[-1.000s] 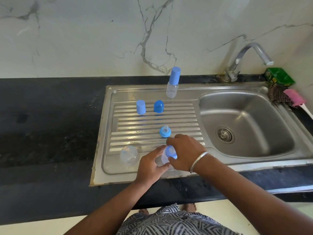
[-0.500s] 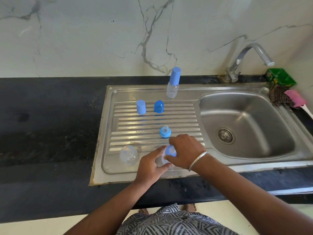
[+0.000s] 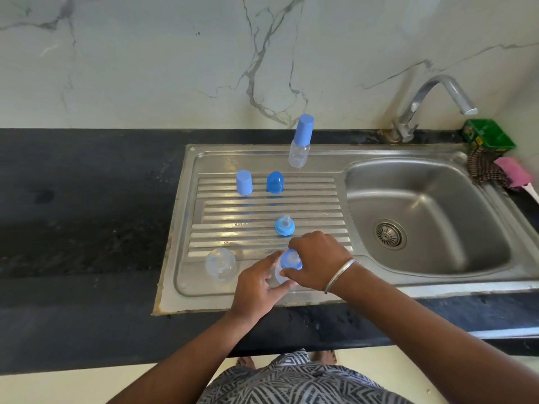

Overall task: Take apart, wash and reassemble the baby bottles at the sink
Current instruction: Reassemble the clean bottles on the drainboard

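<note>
1. The left hand (image 3: 256, 290) grips the clear body of a baby bottle (image 3: 281, 271) from the left, its fingers curled round the lower part, at the near edge of the steel drainboard (image 3: 186, 258).
2. The right hand (image 3: 318, 263) comes in from the right and closes over the blue collar (image 3: 290, 259) on top of that bottle, thumb and fingers wrapped round the ring; a metal bangle (image 3: 339, 275) sits on that wrist.
3. Just beyond the grip stands a loose blue collar with teat (image 3: 284, 225) on the ribs.
4. To the left of the grip, near but apart, lies a clear bottle body (image 3: 220, 265).
5. Farther back from the hands stand 2 blue caps, a pale one (image 3: 244, 182) and a darker one (image 3: 275, 182), side by side.
6. Beyond those, an assembled bottle with a blue cap (image 3: 300, 141) stands upright at the back rim.
7. To the right of the grip lies the sink basin (image 3: 437, 199), with the tap (image 3: 431, 103) behind it.
</note>
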Demonstrator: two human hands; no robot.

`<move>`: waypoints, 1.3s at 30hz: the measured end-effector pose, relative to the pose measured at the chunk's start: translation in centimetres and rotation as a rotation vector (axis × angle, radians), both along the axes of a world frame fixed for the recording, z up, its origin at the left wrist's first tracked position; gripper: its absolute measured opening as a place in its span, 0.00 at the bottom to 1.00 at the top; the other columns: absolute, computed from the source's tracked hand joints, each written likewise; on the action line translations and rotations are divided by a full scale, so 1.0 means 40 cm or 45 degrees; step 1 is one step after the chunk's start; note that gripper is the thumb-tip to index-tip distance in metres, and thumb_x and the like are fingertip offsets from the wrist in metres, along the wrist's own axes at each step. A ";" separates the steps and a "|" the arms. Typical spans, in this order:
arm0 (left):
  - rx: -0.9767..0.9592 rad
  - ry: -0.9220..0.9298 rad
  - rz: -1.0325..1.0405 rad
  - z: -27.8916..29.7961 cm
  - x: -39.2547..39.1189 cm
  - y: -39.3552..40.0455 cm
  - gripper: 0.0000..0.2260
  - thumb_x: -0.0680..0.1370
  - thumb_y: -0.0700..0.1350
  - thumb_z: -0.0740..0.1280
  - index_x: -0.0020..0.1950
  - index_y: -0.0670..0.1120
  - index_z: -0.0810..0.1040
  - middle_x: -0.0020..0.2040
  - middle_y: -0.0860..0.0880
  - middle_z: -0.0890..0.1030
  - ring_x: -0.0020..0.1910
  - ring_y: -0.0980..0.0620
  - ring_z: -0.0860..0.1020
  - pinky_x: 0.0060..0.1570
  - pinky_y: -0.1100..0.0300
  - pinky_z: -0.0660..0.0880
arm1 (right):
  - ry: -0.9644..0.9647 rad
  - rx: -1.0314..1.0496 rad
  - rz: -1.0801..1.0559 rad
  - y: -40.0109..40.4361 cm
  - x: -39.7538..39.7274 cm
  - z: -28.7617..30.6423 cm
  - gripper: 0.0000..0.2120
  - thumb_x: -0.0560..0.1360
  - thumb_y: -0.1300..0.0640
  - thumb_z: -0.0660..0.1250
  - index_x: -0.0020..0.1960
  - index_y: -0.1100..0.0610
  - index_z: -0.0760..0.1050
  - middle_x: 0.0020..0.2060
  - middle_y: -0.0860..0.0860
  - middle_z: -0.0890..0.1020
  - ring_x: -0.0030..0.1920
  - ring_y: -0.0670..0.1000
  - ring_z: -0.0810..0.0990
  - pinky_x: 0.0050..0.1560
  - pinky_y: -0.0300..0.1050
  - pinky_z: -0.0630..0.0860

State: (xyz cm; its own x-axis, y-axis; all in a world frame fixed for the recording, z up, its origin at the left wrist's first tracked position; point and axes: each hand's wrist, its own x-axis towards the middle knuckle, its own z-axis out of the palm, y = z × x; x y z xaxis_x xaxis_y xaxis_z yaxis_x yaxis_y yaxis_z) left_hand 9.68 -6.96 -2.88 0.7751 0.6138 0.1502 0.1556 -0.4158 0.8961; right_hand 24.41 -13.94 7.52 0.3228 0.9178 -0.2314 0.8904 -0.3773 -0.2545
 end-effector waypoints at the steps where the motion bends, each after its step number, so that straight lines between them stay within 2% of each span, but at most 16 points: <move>1: 0.008 -0.007 -0.008 0.005 0.000 -0.001 0.26 0.71 0.58 0.73 0.69 0.64 0.72 0.58 0.70 0.79 0.57 0.64 0.79 0.54 0.69 0.77 | 0.004 0.005 -0.007 0.000 0.000 -0.003 0.14 0.69 0.41 0.67 0.42 0.52 0.75 0.34 0.47 0.78 0.35 0.48 0.77 0.40 0.46 0.80; 5: 0.037 -0.042 0.045 0.010 -0.003 -0.006 0.27 0.70 0.57 0.74 0.68 0.62 0.73 0.59 0.73 0.77 0.59 0.67 0.77 0.55 0.70 0.76 | 0.060 0.021 0.078 0.001 0.011 -0.004 0.12 0.68 0.43 0.69 0.42 0.51 0.73 0.37 0.45 0.76 0.39 0.48 0.77 0.42 0.47 0.79; 8: 0.002 -0.075 0.127 0.004 -0.005 -0.004 0.27 0.67 0.55 0.77 0.65 0.62 0.74 0.57 0.67 0.80 0.57 0.63 0.80 0.53 0.65 0.79 | 0.100 0.027 0.223 0.010 0.018 -0.001 0.10 0.67 0.47 0.70 0.43 0.49 0.72 0.39 0.45 0.75 0.41 0.49 0.76 0.42 0.48 0.79; 11: 0.008 -0.088 0.154 0.007 -0.002 -0.003 0.25 0.67 0.56 0.77 0.63 0.60 0.76 0.55 0.63 0.82 0.55 0.61 0.81 0.52 0.63 0.80 | 0.126 0.060 0.248 0.015 0.021 -0.006 0.10 0.68 0.47 0.69 0.48 0.48 0.75 0.41 0.45 0.77 0.42 0.50 0.78 0.43 0.48 0.78; 18: 0.043 -0.074 0.157 0.008 -0.001 -0.005 0.24 0.71 0.61 0.74 0.64 0.55 0.78 0.56 0.59 0.83 0.55 0.60 0.81 0.52 0.59 0.81 | 0.059 0.045 0.268 0.032 0.033 -0.001 0.13 0.69 0.42 0.69 0.46 0.51 0.78 0.39 0.47 0.81 0.40 0.50 0.78 0.43 0.47 0.78; 22: 0.029 -0.046 0.207 0.002 0.000 -0.002 0.24 0.69 0.57 0.76 0.62 0.51 0.80 0.55 0.59 0.83 0.55 0.60 0.81 0.51 0.57 0.81 | 0.117 0.063 0.317 0.037 0.037 -0.003 0.13 0.69 0.44 0.70 0.48 0.52 0.78 0.42 0.48 0.81 0.42 0.50 0.79 0.45 0.48 0.79; 27: -0.002 -0.055 0.189 0.019 0.002 -0.005 0.24 0.70 0.55 0.77 0.64 0.55 0.79 0.55 0.62 0.83 0.55 0.60 0.81 0.51 0.59 0.80 | 0.095 0.143 0.322 0.024 0.049 -0.015 0.15 0.70 0.41 0.68 0.45 0.53 0.79 0.39 0.48 0.81 0.39 0.50 0.78 0.44 0.47 0.78; 31: -0.002 -0.042 0.212 0.020 0.005 -0.005 0.25 0.68 0.54 0.78 0.63 0.57 0.78 0.54 0.63 0.83 0.53 0.59 0.82 0.49 0.55 0.82 | 0.131 0.289 0.368 0.014 0.057 -0.036 0.15 0.69 0.42 0.70 0.43 0.55 0.78 0.37 0.48 0.80 0.37 0.51 0.78 0.41 0.50 0.78; 34: -0.069 -0.016 0.242 0.011 0.007 -0.005 0.24 0.66 0.53 0.80 0.60 0.55 0.79 0.54 0.60 0.83 0.54 0.56 0.82 0.50 0.51 0.82 | 0.277 0.370 0.440 0.011 0.080 -0.038 0.18 0.67 0.38 0.70 0.45 0.52 0.81 0.38 0.46 0.82 0.38 0.47 0.78 0.41 0.47 0.78; 36: -0.091 -0.012 0.243 0.005 0.009 -0.005 0.24 0.66 0.51 0.81 0.60 0.52 0.80 0.54 0.57 0.84 0.54 0.53 0.82 0.51 0.49 0.81 | 0.521 0.434 0.431 0.011 0.102 -0.032 0.19 0.70 0.38 0.68 0.48 0.53 0.82 0.38 0.45 0.83 0.38 0.45 0.80 0.42 0.43 0.79; 38: -0.068 0.009 0.274 0.009 0.011 -0.005 0.24 0.66 0.53 0.82 0.59 0.52 0.80 0.54 0.58 0.83 0.55 0.54 0.82 0.50 0.53 0.81 | 0.803 0.464 0.260 0.025 0.124 -0.031 0.23 0.75 0.39 0.64 0.49 0.59 0.82 0.36 0.50 0.84 0.37 0.48 0.81 0.43 0.45 0.79; 39: -0.057 0.022 0.292 0.011 0.012 -0.005 0.25 0.65 0.54 0.82 0.59 0.52 0.80 0.54 0.58 0.83 0.55 0.55 0.81 0.50 0.55 0.81 | 0.879 0.459 0.146 0.040 0.131 -0.033 0.26 0.76 0.37 0.62 0.46 0.61 0.82 0.35 0.54 0.83 0.36 0.51 0.81 0.43 0.48 0.79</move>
